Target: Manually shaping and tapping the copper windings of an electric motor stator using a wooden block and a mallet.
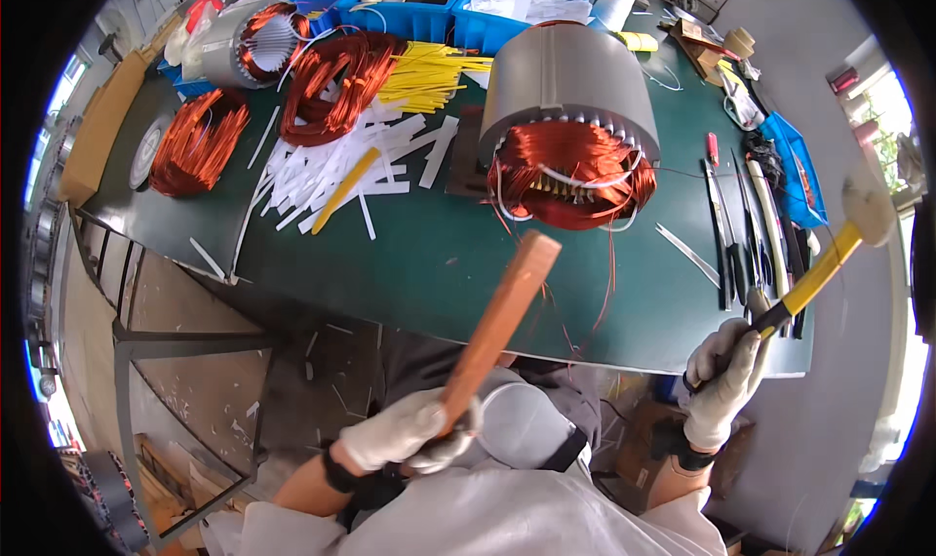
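Observation:
My left hand (408, 433), in a white glove, is closed round the lower end of a reddish wooden block (502, 327). The block tilts up and to the right, its free end in front of the motor stator. In my gloved right hand (726, 369) is a mallet (817, 275) with a yellow and black handle; its pale head is raised at the far right and looks slightly blurred. On the table stands the grey stator (570, 88), with copper windings (575, 166) bulging from its near end and white cords around them. Loose copper wires hang down in front of it.
Coils of copper wire (336, 88), yellow strips (429, 73) and white paper strips (331, 171) lie left of the stator on the green table (439, 263). A second stator (239, 49) stands farther left. Scissors (756, 254) and other tools lie right, beside a blue tray (792, 171).

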A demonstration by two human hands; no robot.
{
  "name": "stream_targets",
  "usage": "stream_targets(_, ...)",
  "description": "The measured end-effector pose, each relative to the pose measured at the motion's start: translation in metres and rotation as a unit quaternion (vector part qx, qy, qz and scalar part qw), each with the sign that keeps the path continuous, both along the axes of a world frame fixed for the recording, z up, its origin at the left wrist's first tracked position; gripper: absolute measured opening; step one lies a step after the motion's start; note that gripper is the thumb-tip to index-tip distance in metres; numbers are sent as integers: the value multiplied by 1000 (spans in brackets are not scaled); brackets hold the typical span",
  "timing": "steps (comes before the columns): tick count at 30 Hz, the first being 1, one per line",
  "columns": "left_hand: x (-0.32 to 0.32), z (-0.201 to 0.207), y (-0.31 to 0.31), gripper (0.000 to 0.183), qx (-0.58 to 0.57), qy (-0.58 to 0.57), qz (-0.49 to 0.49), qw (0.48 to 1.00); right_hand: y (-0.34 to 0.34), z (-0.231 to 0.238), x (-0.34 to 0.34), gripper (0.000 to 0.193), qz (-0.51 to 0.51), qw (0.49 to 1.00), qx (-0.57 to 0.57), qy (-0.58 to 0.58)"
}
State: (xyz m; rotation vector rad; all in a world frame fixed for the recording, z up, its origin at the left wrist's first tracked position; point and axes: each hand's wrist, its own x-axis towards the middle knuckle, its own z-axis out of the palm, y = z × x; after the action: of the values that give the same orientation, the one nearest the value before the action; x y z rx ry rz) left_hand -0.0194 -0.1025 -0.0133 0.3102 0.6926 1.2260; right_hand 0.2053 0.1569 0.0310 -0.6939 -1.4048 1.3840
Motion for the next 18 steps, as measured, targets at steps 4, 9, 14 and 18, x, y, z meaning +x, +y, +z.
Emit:
stream_targets(4,33,-13,58,55,36,-207,73,975,-16,40,18,46,-28,982,57,-176)
stream_targets(9,63,-15,82,53,102,-394,94,908,-14,99,22,40,11,957,290,31)
stream_targets(14,71,-17,85,51,114,-407,76,903,-24,20,34,41,254,722,380,-519)
stream_targets(18,60,-16,79,48,83,-386,108,912,-27,61,11,47,228,765,417,-434)
